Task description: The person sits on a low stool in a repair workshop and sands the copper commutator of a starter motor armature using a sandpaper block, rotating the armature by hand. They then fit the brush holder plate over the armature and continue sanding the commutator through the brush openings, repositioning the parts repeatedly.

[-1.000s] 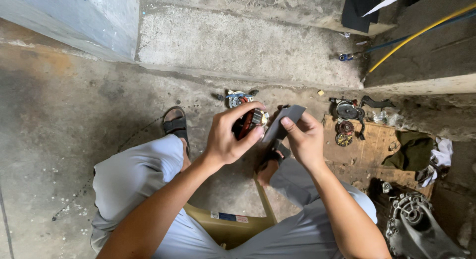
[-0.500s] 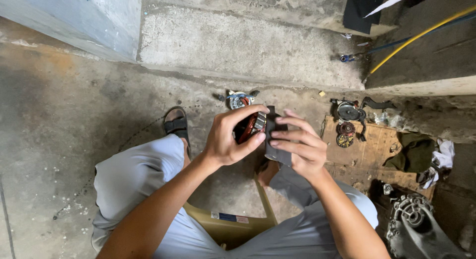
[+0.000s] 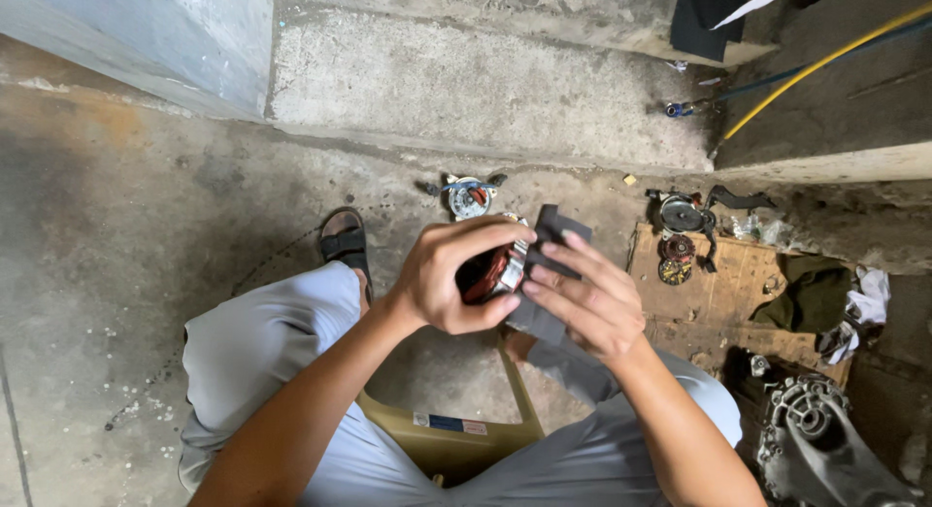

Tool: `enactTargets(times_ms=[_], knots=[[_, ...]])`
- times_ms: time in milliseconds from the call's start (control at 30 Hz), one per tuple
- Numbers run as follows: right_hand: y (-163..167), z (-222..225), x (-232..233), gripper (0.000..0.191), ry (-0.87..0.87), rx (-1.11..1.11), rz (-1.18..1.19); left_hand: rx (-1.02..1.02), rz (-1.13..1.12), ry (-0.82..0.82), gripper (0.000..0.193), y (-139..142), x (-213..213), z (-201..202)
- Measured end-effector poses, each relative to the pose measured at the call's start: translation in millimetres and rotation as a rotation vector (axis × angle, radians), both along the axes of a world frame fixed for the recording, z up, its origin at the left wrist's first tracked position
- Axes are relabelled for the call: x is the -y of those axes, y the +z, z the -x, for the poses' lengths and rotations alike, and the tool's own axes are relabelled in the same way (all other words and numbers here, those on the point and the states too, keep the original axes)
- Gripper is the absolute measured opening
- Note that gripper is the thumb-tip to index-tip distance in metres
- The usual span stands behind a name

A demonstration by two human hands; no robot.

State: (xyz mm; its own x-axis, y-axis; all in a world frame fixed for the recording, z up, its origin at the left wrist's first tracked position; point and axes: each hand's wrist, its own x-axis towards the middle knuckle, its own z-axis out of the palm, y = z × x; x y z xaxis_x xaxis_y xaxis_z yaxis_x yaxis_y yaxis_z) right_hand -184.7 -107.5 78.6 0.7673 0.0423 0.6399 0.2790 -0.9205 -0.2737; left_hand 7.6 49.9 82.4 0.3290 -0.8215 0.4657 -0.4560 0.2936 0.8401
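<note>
My left hand is wrapped around a small motor part with reddish copper windings and a metal ring. My right hand holds a dark grey sheet, like sandpaper, with flat fingers pressing it against the metal end of the part. Both hands are held above my knees, over the concrete floor. Most of the part is hidden under my left fingers.
I sit on a tan plastic stool, a black sandal on my left foot. A small metal assembly lies ahead. Motor parts rest on a wooden board; rags and a metal housing at right. A concrete step and yellow hose beyond.
My right hand with the dark sheet has come in from the right and folded over the end of the part, then slid slightly down along it. My left hand stays put.
</note>
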Motion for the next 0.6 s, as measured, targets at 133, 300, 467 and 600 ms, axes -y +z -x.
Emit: enactTargets(times_ms=[133,300,467,600], knots=[[-11.8,0.3,-7.9,0.022,0.004,0.06,0.096,0.13,0.068,-0.008,0.06,-0.8,-1.9,-2.0],[0.9,3.1,-11.4,0.027,0.046,0.059,0.084,0.115,0.094,-0.07,0.061,-1.5,-1.2,-3.9],[26.9,-4.4,-13.0,0.031,0.102,0.054,0.014,0.15,0.082,-0.082,0.06,0.7,-2.4,-8.2],[34.6,-5.8,-11.0,0.032,0.171,0.011,0.007,0.14,0.093,-0.114,0.058,2.7,-3.0,-10.0]])
